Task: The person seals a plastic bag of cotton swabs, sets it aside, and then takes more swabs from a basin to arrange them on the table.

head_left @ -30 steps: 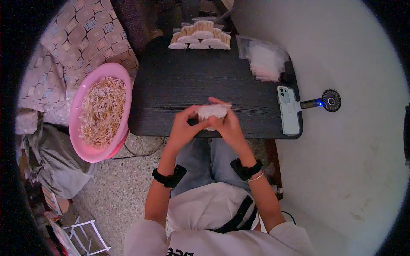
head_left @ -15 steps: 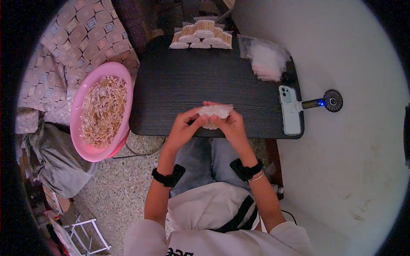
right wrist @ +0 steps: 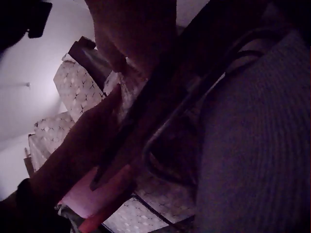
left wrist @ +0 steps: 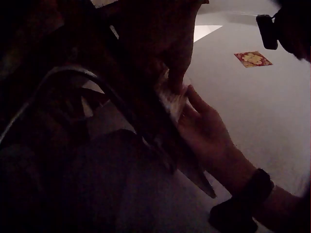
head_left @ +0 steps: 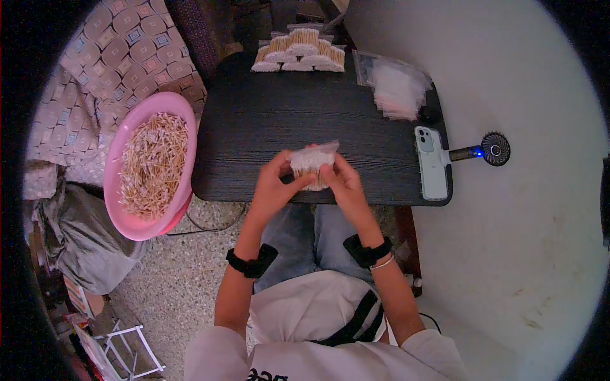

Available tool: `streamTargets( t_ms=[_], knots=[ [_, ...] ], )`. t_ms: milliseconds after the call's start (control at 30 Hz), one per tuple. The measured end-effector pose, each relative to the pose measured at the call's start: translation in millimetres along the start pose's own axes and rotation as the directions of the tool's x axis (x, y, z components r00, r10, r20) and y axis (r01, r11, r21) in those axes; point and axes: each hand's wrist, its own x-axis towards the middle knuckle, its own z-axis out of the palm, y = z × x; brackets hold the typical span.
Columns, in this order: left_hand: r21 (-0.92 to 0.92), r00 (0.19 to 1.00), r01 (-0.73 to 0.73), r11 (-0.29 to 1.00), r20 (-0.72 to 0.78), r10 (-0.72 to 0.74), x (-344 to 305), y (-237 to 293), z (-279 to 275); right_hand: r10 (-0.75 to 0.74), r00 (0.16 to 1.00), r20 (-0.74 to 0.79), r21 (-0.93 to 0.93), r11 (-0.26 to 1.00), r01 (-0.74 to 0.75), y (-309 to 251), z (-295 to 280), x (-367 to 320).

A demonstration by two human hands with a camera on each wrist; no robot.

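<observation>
Two hands at center frame, our left hand and right hand, pinch a clear plastic packet of white-tipped swabs over the black, streak-grained table; at bottom, we see dark, cut-off lettering on a pale cloth shirt.

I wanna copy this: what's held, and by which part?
A bag of cotton swabs: the left hand grips its left side, the right hand its right.

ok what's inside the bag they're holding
Cotton swabs with white tips show through the clear bag. The left hand and right hand cover parts of its sides; swabs deeper inside are hidden.
</observation>
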Motion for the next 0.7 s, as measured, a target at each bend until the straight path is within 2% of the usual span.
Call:
streamTargets(
  t_ms=[167, 267, 367, 467, 567, 667, 700],
  knots=[
    [0.126, 0.999, 0.049, 0.991, 0.008, -0.050, 3, -3, -1, 0.015, 1.000, -0.005, -0.042, 0.999, -0.015, -6, -2, 2],
    [0.035, 0.999, 0.011, 0.999, -0.037, -0.009, 1, 1, 3, 0.012, 1.000, -0.015, 0.045, 0.999, -0.011, -2, -2, 0],
    [0.096, 0.999, 0.046, 0.994, 0.024, -0.048, -2, 0, -2, 0.050, 0.999, -0.002, 0.005, 0.999, -0.050, -8, -1, 0],
    [-0.024, 0.998, -0.037, 0.999, 0.052, 0.038, -1, -11, -4, 0.004, 1.000, 0.005, 0.028, 1.000, -0.004, -6, 1, 2],
    [0.089, 0.973, -0.230, 0.969, 0.011, 0.230, -1, -3, 4, -0.033, 0.999, -0.005, -0.006, 0.999, 0.033, 1, -3, 3],
    [0.309, 0.986, -0.154, 0.938, -0.010, 0.165, -1, -9, 6, -0.079, 0.996, 0.030, -0.079, 0.994, 0.081, 2, -1, 1],
    [0.328, 0.989, -0.144, 0.934, 0.003, 0.151, -1, -9, 5, -0.110, 0.993, 0.035, -0.103, 0.988, 0.114, 2, -2, 2]
  ],
)
